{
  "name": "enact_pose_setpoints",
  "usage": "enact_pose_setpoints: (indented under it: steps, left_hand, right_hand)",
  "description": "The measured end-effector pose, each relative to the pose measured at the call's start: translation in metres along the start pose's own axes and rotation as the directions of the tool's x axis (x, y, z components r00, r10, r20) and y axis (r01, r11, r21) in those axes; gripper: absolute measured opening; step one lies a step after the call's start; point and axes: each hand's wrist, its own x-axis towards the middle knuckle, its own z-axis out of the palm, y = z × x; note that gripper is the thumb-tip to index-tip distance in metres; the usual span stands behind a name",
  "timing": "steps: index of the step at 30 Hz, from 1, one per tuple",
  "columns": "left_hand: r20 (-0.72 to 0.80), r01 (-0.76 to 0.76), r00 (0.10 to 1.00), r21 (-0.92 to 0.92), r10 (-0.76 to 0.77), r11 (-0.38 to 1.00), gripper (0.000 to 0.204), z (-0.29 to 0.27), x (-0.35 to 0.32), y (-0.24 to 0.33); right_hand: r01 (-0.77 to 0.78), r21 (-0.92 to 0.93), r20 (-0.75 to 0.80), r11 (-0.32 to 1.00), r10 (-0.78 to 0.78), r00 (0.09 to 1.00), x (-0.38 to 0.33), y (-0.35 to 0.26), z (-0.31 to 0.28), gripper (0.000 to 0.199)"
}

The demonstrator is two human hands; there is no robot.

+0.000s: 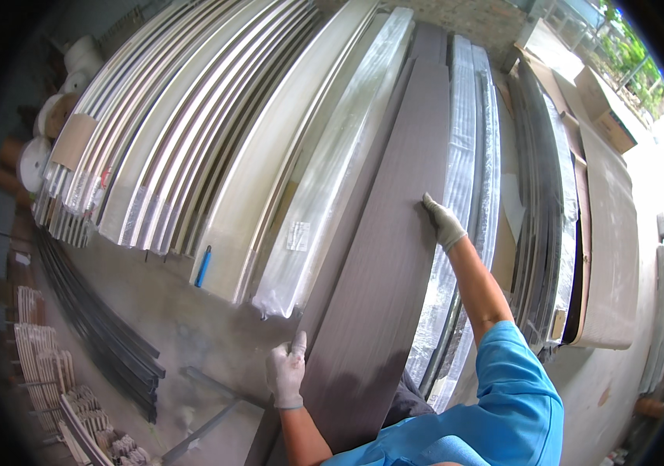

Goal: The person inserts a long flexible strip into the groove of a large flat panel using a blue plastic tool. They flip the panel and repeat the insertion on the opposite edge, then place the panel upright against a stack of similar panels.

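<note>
A long dark brown board (pixel 382 264) with a fine lengthwise grain runs from close to my body toward the far wall. My right hand (pixel 444 222), in a pale work glove, grips its right edge about midway along, fingertips at the rim. Nearer to me, my left hand (pixel 287 374), also gloved, is closed at the left edge, thumb side up; some of its fingers are hidden. Another brown strip (pixel 359 190) shows along the board's left side. Plastic-wrapped lengths (pixel 462 147) lie just right of the board.
To the left, a wrapped pale profile (pixel 336 179) and many long strips (pixel 192 101) lie side by side; a blue cutter-like tool (pixel 203 266) rests on one. Black strips (pixel 99 318) lie on the floor. Wrapped stacks (pixel 542 194) and a cardboard box (pixel 605 109) stand right.
</note>
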Motion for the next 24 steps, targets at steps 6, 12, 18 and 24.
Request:
enact_pose_setpoints:
  steps: [6, 12, 18, 24]
  left_hand:
    - [-0.020, -0.026, 0.999, -0.074, 0.025, 0.997, 0.066, 0.025, 0.025, 0.018]
    - [0.027, -0.033, 0.999, -0.067, 0.034, 0.997, 0.064, 0.047, 0.050, 0.014]
    - [0.152, 0.017, 0.988, -0.137, 0.004, 0.990, 0.060, 0.092, 0.076, -0.039]
    - [0.210, 0.075, 0.977, -0.200, -0.032, 0.977, 0.058, 0.152, 0.104, -0.100]
  right_hand:
    - [0.019, -0.018, -0.017, 1.000, -0.019, 1.000, 0.026, -0.008, -0.003, 0.039]
    - [0.000, -0.024, -0.063, 1.000, -0.002, 0.998, 0.043, 0.015, -0.012, 0.042]
    - [0.017, -0.021, -0.058, 1.000, -0.018, 0.998, 0.059, 0.062, -0.038, 0.046]
    - [-0.025, -0.016, -0.194, 1.000, 0.022, 0.981, 0.017, 0.201, -0.065, 0.078]
